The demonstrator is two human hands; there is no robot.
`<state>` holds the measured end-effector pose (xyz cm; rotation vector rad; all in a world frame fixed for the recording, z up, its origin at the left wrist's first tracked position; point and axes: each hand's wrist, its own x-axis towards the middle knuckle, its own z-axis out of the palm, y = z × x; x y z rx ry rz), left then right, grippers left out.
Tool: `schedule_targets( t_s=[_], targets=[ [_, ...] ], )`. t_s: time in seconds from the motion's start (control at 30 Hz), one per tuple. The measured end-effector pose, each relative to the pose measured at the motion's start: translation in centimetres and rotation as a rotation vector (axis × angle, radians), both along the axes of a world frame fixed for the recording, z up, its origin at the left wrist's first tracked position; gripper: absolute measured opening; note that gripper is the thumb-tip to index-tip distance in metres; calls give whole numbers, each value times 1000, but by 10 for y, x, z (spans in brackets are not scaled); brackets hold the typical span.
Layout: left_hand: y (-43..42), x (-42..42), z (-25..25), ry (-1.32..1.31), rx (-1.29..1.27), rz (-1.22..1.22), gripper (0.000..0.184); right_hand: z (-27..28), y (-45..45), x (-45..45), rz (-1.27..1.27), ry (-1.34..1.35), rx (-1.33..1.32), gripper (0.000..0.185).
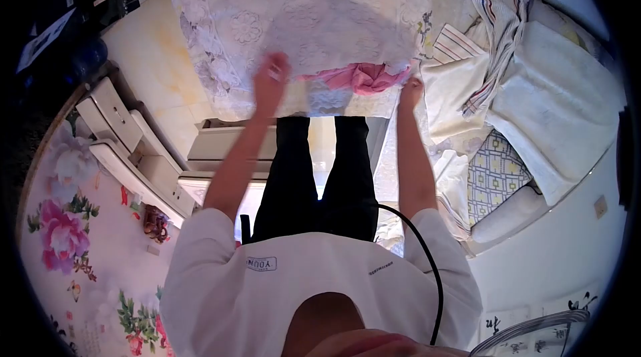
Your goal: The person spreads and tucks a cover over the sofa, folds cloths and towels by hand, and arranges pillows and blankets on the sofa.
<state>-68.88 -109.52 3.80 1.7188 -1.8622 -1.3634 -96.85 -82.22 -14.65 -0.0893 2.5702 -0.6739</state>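
A crumpled pink cloth (pixel 366 79) lies along the near part of a table covered with a pale, flower-patterned lace cloth (pixel 300 16). My left hand (pixel 272 71) is over the table, just left of the pink cloth's thin end and apart from it. Motion smears its fingers, so their hold cannot be made out. At the near right side of the table, my right hand (pixel 412 91) has its fingers closed on the right end of the pink cloth.
White and striped cloths (pixel 561 103) lie heaped on a seat to the right, with a patterned cushion (pixel 494 173) below them. White drawers (pixel 110 113) stand at the left, near a flowered surface (pixel 60 230). A black cable (pixel 437 277) crosses my right side.
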Motion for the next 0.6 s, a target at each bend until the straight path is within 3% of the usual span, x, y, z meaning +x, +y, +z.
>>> schedule_targets(
  t_s=[0.03,0.1,0.13,0.17,0.23,0.27,0.3,0.37,0.4,0.47,0.5,0.57,0.6],
  targets=[
    [36,-12,-6,-48,144,-120,14,1,0,33,-165,-191,-185,31],
    [95,-25,-26,80,291,-296,17,-11,3,71,26,-178,-52,33],
    [120,-26,-42,83,352,-372,29,2,-6,83,-80,-248,-117,33],
    [129,-36,-42,73,352,-379,29,7,-7,93,-186,-313,-181,33],
    [146,-56,-39,-235,-54,-685,43,20,-2,109,-403,-402,-234,33],
    [149,-66,-37,-274,-72,-784,55,52,-12,113,-496,-479,-281,36],
    [150,-72,-37,-266,-77,-787,55,89,-22,110,-530,-588,-293,38],
    [154,-76,-36,-193,-322,-1057,53,146,-19,102,-504,-811,-328,36],
    [164,-75,-46,-129,-290,-1061,45,164,-9,96,-494,-807,-336,36],
    [163,-85,-18,-121,-234,-1071,38,195,12,85,-271,-750,-230,36],
    [160,-89,0,-113,-169,-1089,32,191,40,78,-267,-820,-314,33],
    [157,-96,42,-52,-208,-1069,26,255,30,53,-424,-870,-282,27],
    [156,-102,69,-57,-58,-1010,26,276,30,47,-415,-865,-303,27]
  ],
)
